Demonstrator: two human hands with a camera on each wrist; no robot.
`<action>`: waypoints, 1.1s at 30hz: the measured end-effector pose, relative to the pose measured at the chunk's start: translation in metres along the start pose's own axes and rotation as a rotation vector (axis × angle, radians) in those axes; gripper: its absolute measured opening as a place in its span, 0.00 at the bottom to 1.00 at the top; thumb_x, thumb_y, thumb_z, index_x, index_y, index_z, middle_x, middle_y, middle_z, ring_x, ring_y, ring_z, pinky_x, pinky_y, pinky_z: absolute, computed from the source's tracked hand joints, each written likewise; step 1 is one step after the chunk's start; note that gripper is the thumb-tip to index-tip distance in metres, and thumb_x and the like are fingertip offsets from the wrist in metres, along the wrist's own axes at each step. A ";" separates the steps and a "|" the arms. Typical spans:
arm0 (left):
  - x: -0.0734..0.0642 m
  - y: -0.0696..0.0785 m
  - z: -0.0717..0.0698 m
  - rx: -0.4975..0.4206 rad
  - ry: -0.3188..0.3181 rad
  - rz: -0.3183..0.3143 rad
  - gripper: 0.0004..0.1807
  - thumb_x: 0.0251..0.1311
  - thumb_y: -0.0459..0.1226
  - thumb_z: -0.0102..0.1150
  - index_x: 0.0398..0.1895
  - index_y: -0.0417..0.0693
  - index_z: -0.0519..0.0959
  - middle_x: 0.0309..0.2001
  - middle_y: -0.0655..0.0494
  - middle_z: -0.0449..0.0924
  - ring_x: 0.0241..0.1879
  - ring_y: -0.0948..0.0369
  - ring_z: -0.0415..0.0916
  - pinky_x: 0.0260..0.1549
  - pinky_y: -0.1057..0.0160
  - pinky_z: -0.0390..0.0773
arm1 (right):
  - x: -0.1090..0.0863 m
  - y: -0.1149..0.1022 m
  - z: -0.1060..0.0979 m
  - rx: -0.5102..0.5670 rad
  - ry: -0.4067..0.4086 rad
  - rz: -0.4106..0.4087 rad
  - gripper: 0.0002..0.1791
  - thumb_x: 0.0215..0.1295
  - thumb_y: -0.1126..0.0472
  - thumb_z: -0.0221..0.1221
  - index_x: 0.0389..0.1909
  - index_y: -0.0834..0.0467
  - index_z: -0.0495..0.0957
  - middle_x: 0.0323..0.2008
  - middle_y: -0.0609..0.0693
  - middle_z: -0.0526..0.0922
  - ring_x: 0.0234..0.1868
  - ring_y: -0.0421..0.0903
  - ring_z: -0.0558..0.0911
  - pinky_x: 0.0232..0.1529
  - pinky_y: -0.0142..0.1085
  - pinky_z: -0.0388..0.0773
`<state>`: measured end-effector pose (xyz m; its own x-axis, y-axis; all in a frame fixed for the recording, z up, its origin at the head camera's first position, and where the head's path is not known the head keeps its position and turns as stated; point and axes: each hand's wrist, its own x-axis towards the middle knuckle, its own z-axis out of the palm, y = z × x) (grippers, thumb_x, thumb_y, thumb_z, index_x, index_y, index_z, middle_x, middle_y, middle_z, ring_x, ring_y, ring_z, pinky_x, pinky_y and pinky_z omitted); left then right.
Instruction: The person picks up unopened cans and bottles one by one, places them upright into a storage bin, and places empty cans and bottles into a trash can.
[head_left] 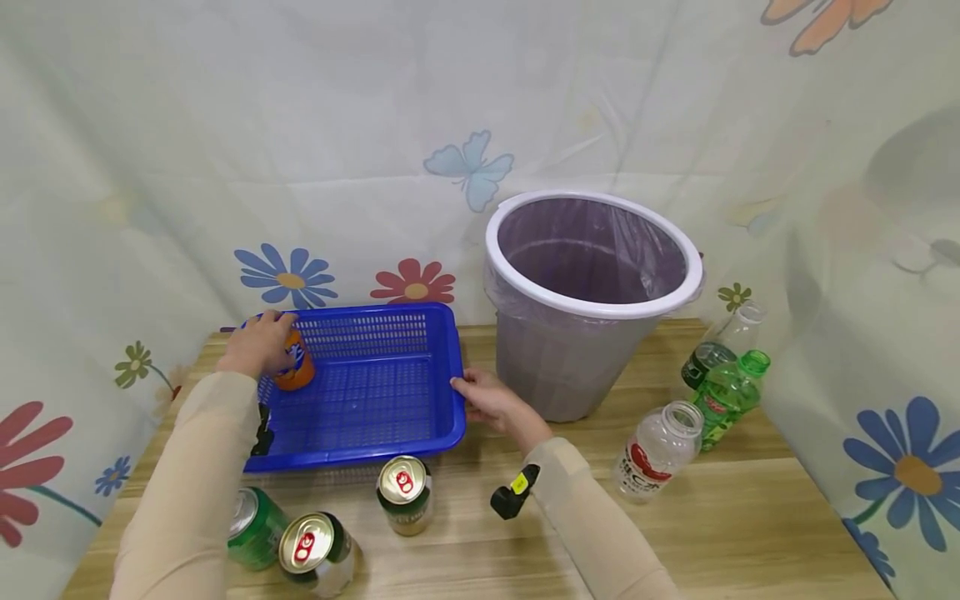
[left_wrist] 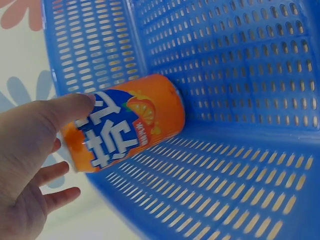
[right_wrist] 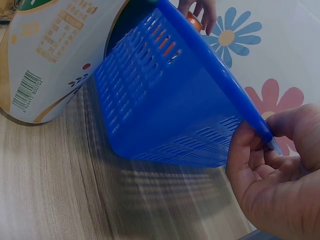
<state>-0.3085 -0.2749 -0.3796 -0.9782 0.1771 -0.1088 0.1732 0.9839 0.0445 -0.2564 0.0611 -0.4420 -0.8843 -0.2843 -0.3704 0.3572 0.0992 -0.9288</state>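
Note:
An orange soda can (left_wrist: 132,117) stands in the far left corner of a blue plastic basket (head_left: 450,333). My left hand (head_left: 260,343) holds this can near its top. In the left wrist view the thumb lies over the label, and some fingers show past the can's top end. At the basket's right side, my right hand (head_left: 491,397) pinches the rim between thumb and curled fingers, plain in the right wrist view. Close to the basket's front stands a can with a gold top (head_left: 405,493). A second gold-topped can (head_left: 318,550) and a green can (head_left: 257,529) stand nearer me.
A tall grey bin (head_left: 570,358) with a white rim and a clear liner stands right of the basket. Farther right on the wooden table (head_left: 720,525) are a clear bottle with a red label (head_left: 652,454), a green bottle (head_left: 723,400) and a dark-labelled clear bottle (head_left: 712,354).

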 end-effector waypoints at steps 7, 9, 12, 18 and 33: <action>0.001 0.003 -0.012 0.044 0.071 0.031 0.29 0.56 0.40 0.58 0.59 0.34 0.64 0.56 0.30 0.63 0.53 0.34 0.62 0.47 0.34 0.67 | 0.000 0.001 -0.002 0.008 0.008 -0.002 0.17 0.70 0.62 0.45 0.54 0.68 0.65 0.45 0.62 0.76 0.40 0.49 0.80 0.41 0.42 0.80; 0.000 0.004 -0.016 0.053 0.092 0.053 0.25 0.57 0.39 0.56 0.55 0.34 0.67 0.53 0.31 0.65 0.51 0.35 0.64 0.45 0.36 0.69 | 0.001 0.001 -0.003 0.007 0.003 -0.003 0.18 0.70 0.62 0.45 0.54 0.69 0.65 0.46 0.64 0.76 0.40 0.50 0.80 0.39 0.40 0.81; 0.000 0.005 -0.023 0.058 0.128 0.090 0.20 0.57 0.38 0.56 0.49 0.35 0.70 0.49 0.33 0.68 0.48 0.37 0.66 0.43 0.38 0.71 | 0.002 0.002 -0.003 0.005 0.004 -0.002 0.18 0.70 0.62 0.45 0.55 0.69 0.65 0.47 0.65 0.75 0.40 0.50 0.80 0.38 0.39 0.81; -0.004 0.012 -0.038 0.077 0.175 0.103 0.16 0.55 0.37 0.58 0.44 0.37 0.73 0.47 0.36 0.71 0.45 0.41 0.69 0.42 0.41 0.73 | 0.003 0.003 -0.003 0.006 -0.001 -0.001 0.17 0.70 0.62 0.45 0.54 0.68 0.65 0.48 0.65 0.75 0.41 0.50 0.79 0.37 0.38 0.81; -0.022 0.026 -0.056 0.151 0.246 0.211 0.12 0.56 0.37 0.58 0.40 0.42 0.72 0.47 0.41 0.73 0.35 0.47 0.72 0.30 0.49 0.77 | 0.003 0.004 -0.001 0.016 -0.003 -0.009 0.16 0.70 0.62 0.45 0.52 0.68 0.66 0.45 0.64 0.76 0.38 0.48 0.80 0.37 0.39 0.81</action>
<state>-0.2884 -0.2543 -0.3205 -0.9143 0.3835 0.1303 0.3714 0.9221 -0.1083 -0.2577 0.0620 -0.4469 -0.8865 -0.2883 -0.3619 0.3538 0.0817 -0.9318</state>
